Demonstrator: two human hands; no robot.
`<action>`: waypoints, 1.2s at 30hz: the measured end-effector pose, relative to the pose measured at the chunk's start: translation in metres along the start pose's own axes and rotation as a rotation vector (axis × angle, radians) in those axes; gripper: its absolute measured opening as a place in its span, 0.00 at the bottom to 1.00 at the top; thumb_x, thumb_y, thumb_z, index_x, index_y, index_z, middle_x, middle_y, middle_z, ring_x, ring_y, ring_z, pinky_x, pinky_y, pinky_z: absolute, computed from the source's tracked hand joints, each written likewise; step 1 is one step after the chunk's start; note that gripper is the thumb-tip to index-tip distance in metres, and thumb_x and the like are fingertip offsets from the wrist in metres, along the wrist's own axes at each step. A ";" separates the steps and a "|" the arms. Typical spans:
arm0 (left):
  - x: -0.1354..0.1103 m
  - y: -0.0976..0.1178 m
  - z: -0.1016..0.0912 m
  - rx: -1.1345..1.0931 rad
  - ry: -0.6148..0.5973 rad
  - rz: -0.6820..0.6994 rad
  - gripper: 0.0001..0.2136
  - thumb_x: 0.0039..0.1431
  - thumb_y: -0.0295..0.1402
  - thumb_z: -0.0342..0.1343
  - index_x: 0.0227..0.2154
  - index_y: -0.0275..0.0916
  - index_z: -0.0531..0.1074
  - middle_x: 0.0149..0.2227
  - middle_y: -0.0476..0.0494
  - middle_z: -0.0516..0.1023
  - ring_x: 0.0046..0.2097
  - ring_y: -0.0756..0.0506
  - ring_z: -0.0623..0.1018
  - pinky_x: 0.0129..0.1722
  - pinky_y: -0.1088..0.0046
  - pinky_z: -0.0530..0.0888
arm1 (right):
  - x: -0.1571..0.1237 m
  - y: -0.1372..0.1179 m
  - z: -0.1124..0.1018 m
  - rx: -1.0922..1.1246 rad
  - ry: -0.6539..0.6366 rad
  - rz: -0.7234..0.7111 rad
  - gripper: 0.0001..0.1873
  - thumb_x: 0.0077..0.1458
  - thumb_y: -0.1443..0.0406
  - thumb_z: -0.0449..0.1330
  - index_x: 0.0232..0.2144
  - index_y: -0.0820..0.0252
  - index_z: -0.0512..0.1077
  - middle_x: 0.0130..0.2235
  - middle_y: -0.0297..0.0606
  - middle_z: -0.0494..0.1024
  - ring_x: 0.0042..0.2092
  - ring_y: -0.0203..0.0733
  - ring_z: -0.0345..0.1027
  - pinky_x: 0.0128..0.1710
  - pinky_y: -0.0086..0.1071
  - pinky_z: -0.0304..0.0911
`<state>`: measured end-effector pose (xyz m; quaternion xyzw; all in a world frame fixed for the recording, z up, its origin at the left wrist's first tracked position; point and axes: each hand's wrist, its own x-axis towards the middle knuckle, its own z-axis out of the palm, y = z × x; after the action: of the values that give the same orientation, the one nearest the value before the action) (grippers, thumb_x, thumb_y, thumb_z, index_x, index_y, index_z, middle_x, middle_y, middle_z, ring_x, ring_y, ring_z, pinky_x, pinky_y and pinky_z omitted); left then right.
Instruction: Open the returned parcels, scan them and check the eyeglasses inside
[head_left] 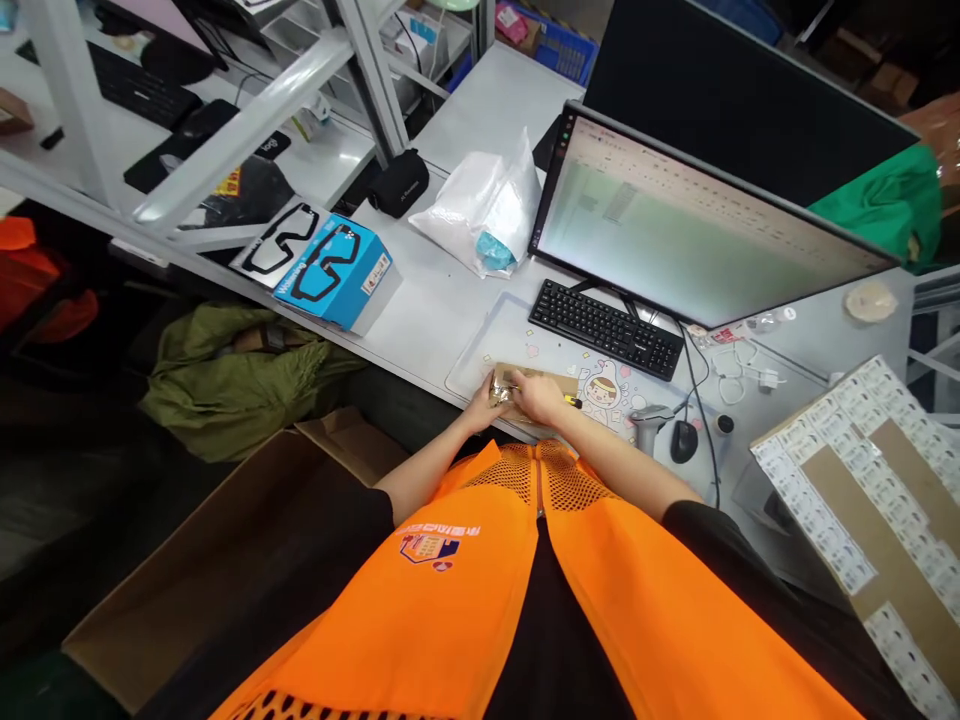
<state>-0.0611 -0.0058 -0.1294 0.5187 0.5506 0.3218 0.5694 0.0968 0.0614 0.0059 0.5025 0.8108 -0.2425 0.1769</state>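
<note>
A small flat brown cardboard package (551, 382) lies on the patterned desk mat (487, 345) at the near edge of the table. My left hand (486, 405) grips its left end, fingers curled around it. My right hand (536, 396) rests on top of the package, fingers bent and pressing at something shiny on it that I cannot make out. Something small and yellow (573, 402) peeks out beside my right hand.
A black keyboard (606, 327) and a monitor (697, 225) stand behind the mat. A barcode scanner (651, 420) and mouse (683, 440) lie to the right. A blue goggles box (337, 270), white plastic bags (484, 205), a labelled carton (874, 500) and an open floor carton (225, 560) surround me.
</note>
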 end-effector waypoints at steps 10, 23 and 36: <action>0.003 -0.015 0.000 -0.035 0.059 0.072 0.49 0.60 0.47 0.64 0.76 0.35 0.43 0.75 0.26 0.55 0.75 0.31 0.56 0.74 0.48 0.54 | 0.018 -0.036 0.013 -0.278 -0.074 -0.059 0.18 0.71 0.67 0.49 0.60 0.58 0.65 0.53 0.54 0.78 0.50 0.52 0.79 0.48 0.40 0.72; 0.007 0.014 -0.014 0.281 0.133 0.095 0.48 0.57 0.41 0.66 0.75 0.36 0.47 0.74 0.27 0.55 0.74 0.30 0.57 0.73 0.49 0.58 | -0.094 0.138 0.034 -0.051 -0.064 0.588 0.20 0.69 0.68 0.49 0.60 0.57 0.68 0.49 0.54 0.81 0.51 0.54 0.78 0.49 0.43 0.68; 0.064 0.119 0.003 1.258 -0.295 0.284 0.20 0.54 0.30 0.69 0.49 0.28 0.76 0.46 0.22 0.81 0.48 0.30 0.82 0.49 0.56 0.72 | -0.053 0.177 0.077 0.270 0.182 0.755 0.21 0.68 0.63 0.51 0.58 0.63 0.72 0.49 0.54 0.82 0.51 0.54 0.78 0.48 0.39 0.68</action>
<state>-0.0217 0.0839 -0.0363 0.8586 0.4760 -0.0637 0.1795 0.2826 0.0456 -0.0678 0.8028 0.5427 -0.2195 0.1133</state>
